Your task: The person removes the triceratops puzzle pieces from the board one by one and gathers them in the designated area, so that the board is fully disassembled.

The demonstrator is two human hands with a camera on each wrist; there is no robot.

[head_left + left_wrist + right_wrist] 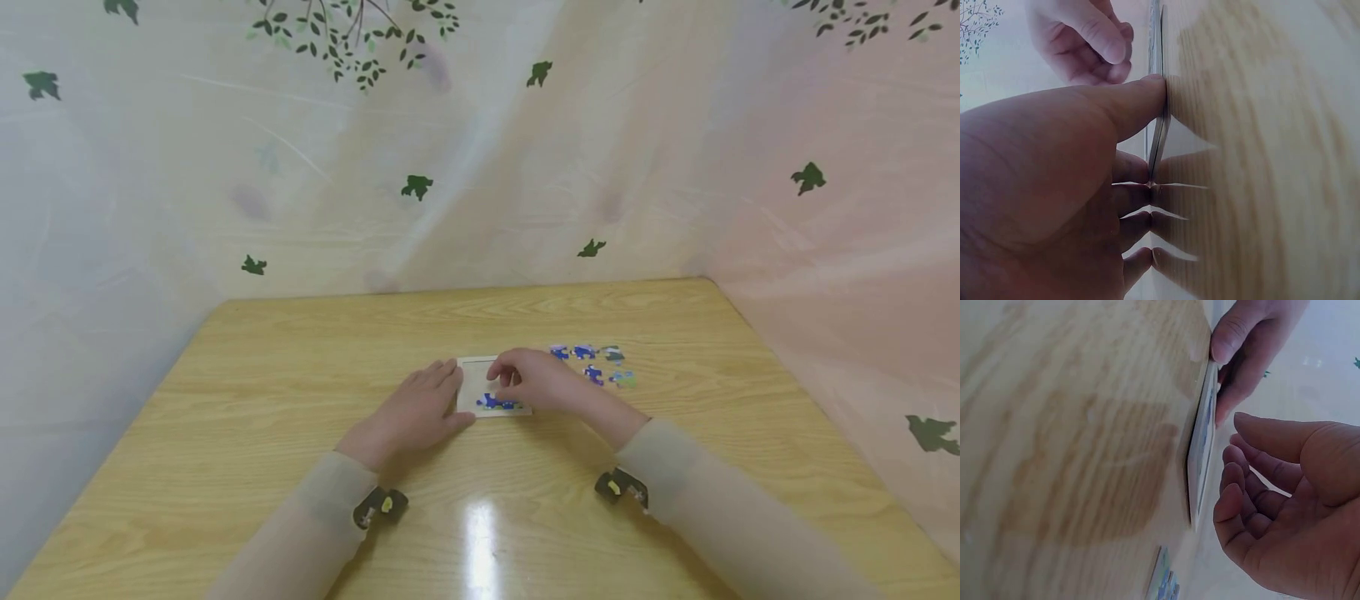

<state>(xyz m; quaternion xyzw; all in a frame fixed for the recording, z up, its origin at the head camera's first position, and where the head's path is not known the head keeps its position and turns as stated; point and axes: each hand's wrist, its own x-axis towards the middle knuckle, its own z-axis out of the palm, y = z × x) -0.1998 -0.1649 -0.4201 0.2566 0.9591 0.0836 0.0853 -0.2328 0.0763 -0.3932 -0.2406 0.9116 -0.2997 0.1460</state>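
Observation:
A small white puzzle tray (468, 385) lies flat on the table, with a few joined blue jigsaw pieces (491, 402) along its near side. My left hand (426, 406) rests at the tray's left edge, fingers extended on the table; its thumb (1138, 103) touches the near rim. Over the right part of the tray hovers my right hand (534, 379). Its fingers (1230, 506) are loosely bent and stand apart from the thumb, and nothing shows between them. The right hand hides the tray's far right corner.
Several loose jigsaw pieces (584, 352), blue and green, lie to the right of the tray, beyond my right forearm. The wooden table (300, 350) meets a leaf-patterned cloth (480, 167) at its back edge. Each wrist wears a small dark camera.

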